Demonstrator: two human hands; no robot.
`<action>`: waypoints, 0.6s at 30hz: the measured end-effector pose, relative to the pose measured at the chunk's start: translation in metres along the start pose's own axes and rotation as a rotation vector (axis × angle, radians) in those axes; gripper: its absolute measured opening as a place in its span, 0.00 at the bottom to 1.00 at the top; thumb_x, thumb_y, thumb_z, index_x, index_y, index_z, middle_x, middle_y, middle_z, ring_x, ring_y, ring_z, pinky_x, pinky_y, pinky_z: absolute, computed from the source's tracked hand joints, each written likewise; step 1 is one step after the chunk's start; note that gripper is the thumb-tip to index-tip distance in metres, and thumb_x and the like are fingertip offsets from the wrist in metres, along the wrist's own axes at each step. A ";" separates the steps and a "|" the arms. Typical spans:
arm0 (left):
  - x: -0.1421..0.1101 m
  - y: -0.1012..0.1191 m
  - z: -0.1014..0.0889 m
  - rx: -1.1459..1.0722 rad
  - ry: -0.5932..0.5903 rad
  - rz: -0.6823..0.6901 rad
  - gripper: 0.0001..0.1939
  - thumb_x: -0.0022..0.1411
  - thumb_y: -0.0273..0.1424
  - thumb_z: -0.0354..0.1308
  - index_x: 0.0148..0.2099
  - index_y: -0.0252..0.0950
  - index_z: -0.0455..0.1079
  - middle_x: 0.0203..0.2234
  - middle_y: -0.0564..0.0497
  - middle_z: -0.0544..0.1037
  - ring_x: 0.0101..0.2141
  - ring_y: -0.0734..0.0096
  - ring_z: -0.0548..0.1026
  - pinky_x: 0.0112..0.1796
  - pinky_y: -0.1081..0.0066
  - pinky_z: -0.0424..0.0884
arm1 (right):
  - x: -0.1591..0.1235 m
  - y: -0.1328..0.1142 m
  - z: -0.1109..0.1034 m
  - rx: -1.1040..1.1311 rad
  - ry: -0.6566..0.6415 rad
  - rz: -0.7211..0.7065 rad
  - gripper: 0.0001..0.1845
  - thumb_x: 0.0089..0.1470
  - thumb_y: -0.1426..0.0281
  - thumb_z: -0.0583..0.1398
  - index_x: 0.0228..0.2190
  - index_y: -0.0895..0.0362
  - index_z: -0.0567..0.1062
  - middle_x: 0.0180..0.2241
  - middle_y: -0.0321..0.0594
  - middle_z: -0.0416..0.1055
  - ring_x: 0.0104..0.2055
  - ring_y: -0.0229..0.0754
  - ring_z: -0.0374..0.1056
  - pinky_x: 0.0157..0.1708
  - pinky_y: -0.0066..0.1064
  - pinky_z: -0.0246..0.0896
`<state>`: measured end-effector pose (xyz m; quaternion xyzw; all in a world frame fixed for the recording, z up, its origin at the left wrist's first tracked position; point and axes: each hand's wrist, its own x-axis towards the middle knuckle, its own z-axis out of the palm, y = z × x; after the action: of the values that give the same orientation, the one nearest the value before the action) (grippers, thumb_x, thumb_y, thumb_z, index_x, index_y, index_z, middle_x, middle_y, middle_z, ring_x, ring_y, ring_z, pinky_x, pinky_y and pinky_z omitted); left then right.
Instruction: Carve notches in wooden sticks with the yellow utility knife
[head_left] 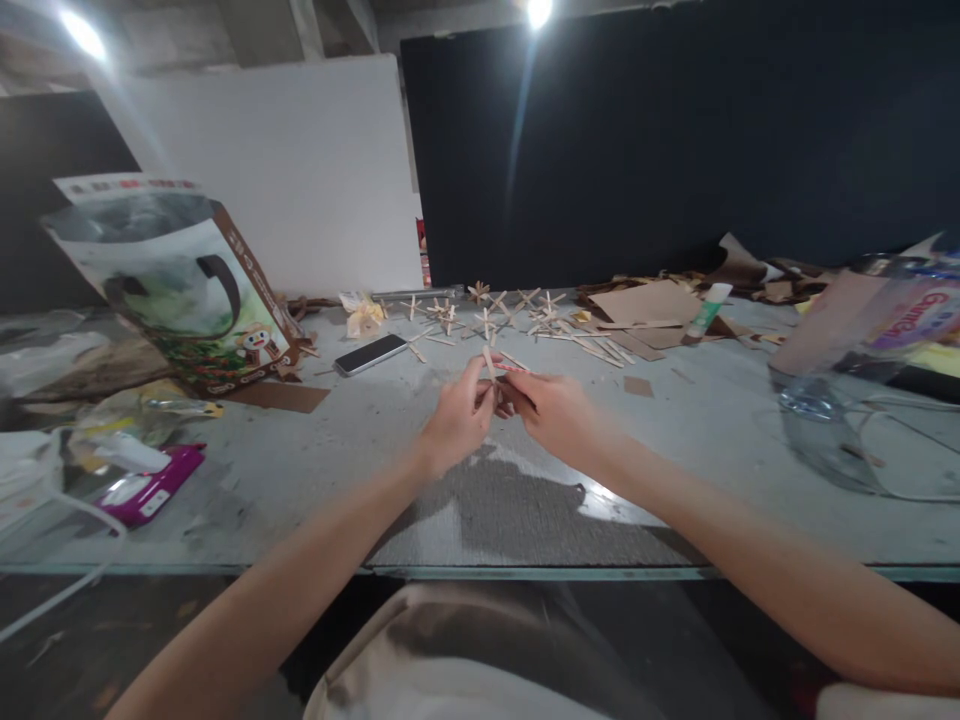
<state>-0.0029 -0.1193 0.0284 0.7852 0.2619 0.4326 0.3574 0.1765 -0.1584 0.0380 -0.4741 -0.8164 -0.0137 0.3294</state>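
Above the near middle of the table, my left hand (460,415) pinches a thin flat wooden stick (489,362) that points upward. My right hand (561,408) meets it from the right, fingers closed around a slim red-and-white item (513,368) whose kind I cannot make out. The fingertips of both hands are close together and partly hide what lies between them. Beyond the hands lie several small wooden sticks (596,348), some crossed or joined into star-like shapes (486,325).
A phone (371,354) lies left of the sticks, near a large printed bag (176,300). A purple packet (154,485) is at the left. Cardboard pieces (641,303), a glue stick (708,311) and a clear plastic container (832,430) stand or lie to the right.
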 end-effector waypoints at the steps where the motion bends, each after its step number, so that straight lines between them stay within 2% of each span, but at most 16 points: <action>1: 0.000 0.001 0.000 0.005 -0.002 -0.001 0.17 0.72 0.35 0.56 0.59 0.38 0.63 0.28 0.52 0.82 0.29 0.69 0.82 0.35 0.69 0.78 | 0.000 0.000 0.000 0.011 -0.006 0.001 0.15 0.67 0.75 0.51 0.30 0.55 0.73 0.32 0.44 0.76 0.29 0.40 0.67 0.33 0.33 0.55; 7: 0.001 0.003 0.000 -0.004 0.011 0.006 0.18 0.74 0.38 0.54 0.61 0.37 0.62 0.29 0.51 0.82 0.30 0.70 0.81 0.35 0.69 0.77 | 0.000 -0.005 -0.007 0.139 0.013 0.084 0.14 0.68 0.71 0.52 0.33 0.54 0.76 0.30 0.41 0.77 0.27 0.40 0.68 0.32 0.32 0.56; 11: 0.002 0.002 -0.001 -0.006 0.000 0.023 0.20 0.75 0.44 0.53 0.61 0.38 0.63 0.30 0.50 0.82 0.29 0.70 0.79 0.35 0.68 0.76 | 0.001 -0.011 -0.013 0.210 0.052 0.083 0.16 0.68 0.69 0.51 0.31 0.54 0.75 0.27 0.39 0.76 0.25 0.38 0.66 0.31 0.32 0.56; 18: 0.000 0.004 0.003 0.103 0.061 0.015 0.22 0.77 0.47 0.46 0.59 0.38 0.67 0.26 0.54 0.76 0.26 0.71 0.73 0.33 0.67 0.71 | 0.000 -0.018 -0.012 0.347 0.101 0.140 0.18 0.70 0.63 0.52 0.33 0.55 0.76 0.21 0.36 0.72 0.23 0.39 0.66 0.29 0.32 0.56</action>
<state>0.0001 -0.1227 0.0305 0.7909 0.2889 0.4448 0.3052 0.1691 -0.1718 0.0530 -0.4647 -0.7539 0.1263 0.4469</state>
